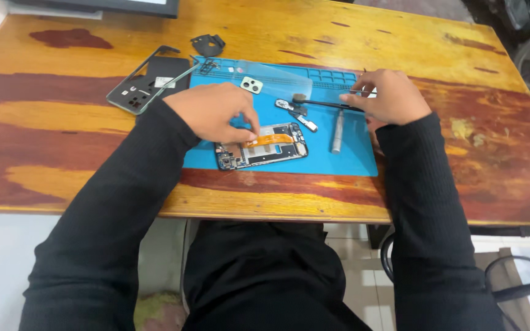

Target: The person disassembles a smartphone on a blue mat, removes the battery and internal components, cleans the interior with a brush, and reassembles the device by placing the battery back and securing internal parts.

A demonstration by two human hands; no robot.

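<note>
My left hand (213, 110) pinches the orange ribbon cable (269, 140) on the opened phone (262, 147); my right hand (391, 98) grips a brush (326, 103). Tugging hard could tear that cable.

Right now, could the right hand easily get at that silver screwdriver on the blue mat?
Probably yes. The right hand already holds a black tool, but the silver screwdriver lies just below it with nothing between.

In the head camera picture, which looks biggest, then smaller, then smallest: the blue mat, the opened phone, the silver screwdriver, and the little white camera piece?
1. Blue mat, by far the biggest.
2. Opened phone, partly under the left hand.
3. Silver screwdriver, long but thin.
4. White camera piece, smallest.
</note>
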